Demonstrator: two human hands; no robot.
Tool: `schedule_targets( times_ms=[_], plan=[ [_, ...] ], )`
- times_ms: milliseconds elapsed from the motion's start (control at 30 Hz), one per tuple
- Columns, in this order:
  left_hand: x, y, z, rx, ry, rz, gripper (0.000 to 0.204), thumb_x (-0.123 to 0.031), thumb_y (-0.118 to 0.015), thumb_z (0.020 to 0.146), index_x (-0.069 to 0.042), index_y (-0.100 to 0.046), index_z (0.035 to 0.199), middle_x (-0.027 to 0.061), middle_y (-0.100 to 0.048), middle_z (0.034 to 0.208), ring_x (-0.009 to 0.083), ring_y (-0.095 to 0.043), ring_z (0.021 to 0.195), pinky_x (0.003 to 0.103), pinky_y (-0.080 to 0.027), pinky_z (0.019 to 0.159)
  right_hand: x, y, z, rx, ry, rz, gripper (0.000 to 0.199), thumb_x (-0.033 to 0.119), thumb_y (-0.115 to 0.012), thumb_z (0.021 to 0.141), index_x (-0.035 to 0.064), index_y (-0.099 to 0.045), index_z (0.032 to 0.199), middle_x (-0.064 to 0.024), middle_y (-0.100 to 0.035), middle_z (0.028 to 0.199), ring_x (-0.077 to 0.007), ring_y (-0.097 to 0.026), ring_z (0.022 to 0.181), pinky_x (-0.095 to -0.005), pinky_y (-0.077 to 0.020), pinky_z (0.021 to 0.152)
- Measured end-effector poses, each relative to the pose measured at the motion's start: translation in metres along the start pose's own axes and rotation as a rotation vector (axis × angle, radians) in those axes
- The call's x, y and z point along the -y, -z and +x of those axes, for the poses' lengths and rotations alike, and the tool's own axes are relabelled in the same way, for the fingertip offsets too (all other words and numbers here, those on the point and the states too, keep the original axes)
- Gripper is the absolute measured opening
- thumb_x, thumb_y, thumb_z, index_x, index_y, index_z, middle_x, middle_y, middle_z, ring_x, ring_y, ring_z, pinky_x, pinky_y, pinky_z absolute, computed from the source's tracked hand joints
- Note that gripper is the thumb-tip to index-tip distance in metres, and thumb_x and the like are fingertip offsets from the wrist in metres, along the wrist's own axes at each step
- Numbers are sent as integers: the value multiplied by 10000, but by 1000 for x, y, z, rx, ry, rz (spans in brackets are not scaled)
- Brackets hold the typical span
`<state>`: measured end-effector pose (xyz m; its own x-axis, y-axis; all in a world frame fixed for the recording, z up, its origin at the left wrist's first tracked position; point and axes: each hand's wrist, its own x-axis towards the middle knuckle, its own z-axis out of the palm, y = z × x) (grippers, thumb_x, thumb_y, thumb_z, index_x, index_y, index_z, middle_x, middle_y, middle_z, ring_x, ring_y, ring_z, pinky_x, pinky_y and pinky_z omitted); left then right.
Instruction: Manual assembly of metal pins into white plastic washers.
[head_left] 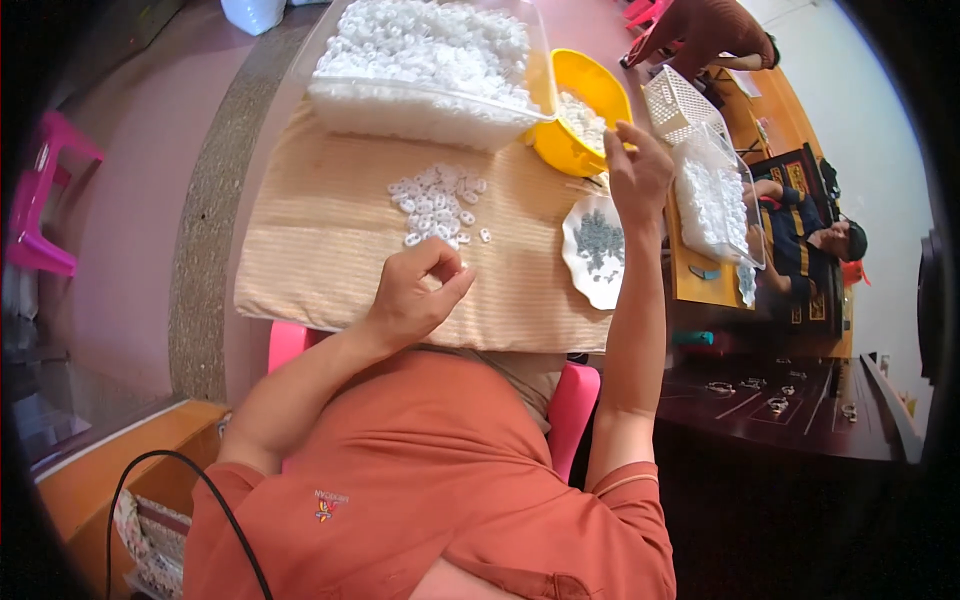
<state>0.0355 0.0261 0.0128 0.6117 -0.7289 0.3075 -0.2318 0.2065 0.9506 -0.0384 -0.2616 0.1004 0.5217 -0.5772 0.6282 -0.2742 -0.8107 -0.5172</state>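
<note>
My left hand [418,293] is above the near part of the cloth-covered table, its thumb and forefinger pinched on a small white plastic piece [463,266] that is mostly hidden. Just beyond it lies a loose pile of small white oval plastic pieces with holes [432,203]. My right hand [641,172] is raised at the right rim of a yellow bowl [553,143]. Its thumb and forefinger are bent but look slightly apart, with nothing visible between them. White pieces [580,118] lie in the bowl. Left of my right forearm, a white scalloped plate [580,268] holds small grey pieces [599,240].
A large clear bin [420,115] full of white pieces stands at the table's far side. To the right, a second clear bin [715,225] and a white perforated basket [680,103] stand on another table, where a person [795,235] sits. A pink stool [52,195] is at left.
</note>
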Motion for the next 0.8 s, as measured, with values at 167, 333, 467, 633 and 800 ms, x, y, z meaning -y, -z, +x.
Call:
schedule_targets(
  times_ms=[167,333,467,633,800],
  plan=[
    [3,5,4,16,29,-12,157,-40,-673,840,-36,-530,776,-19,-539,681,43,-492,622,214,-422,589,27,-11,-64,446,-90,217,162,59,-707,807,16,-677,961,-58,-667,756,-100,-610,631,-238,-493,595],
    [1,6,5,-13,207,-190,156,-46,-672,852,-59,-527,797,-43,-521,672,13,-462,605,186,-377,536,44,-22,-104,661,-95,179,197,43,-691,816,-12,-669,1003,-36,-639,774,-78,-520,591,-240,-436,541],
    [3,7,4,-37,231,-212,161,-51,-681,848,-64,-530,793,-60,-515,668,7,-451,601,183,-368,529,45,-33,-115,660,-25,120,218,65,-682,794,-12,-670,998,-108,-648,813,-173,-581,636,-292,-474,596],
    [3,6,4,-36,228,-196,155,-54,-665,846,-48,-529,773,-47,-510,648,17,-453,590,200,-376,512,42,-46,-123,628,71,-65,183,106,-673,793,20,-679,954,-155,-649,844,-289,-620,692,-357,-488,646],
    [5,4,5,-61,240,-213,152,-55,-665,852,-50,-530,782,-47,-517,650,16,-472,594,196,-383,511,46,-42,-126,616,20,14,175,102,-695,781,10,-668,927,-141,-648,806,-228,-610,656,-332,-483,611]
  ],
)
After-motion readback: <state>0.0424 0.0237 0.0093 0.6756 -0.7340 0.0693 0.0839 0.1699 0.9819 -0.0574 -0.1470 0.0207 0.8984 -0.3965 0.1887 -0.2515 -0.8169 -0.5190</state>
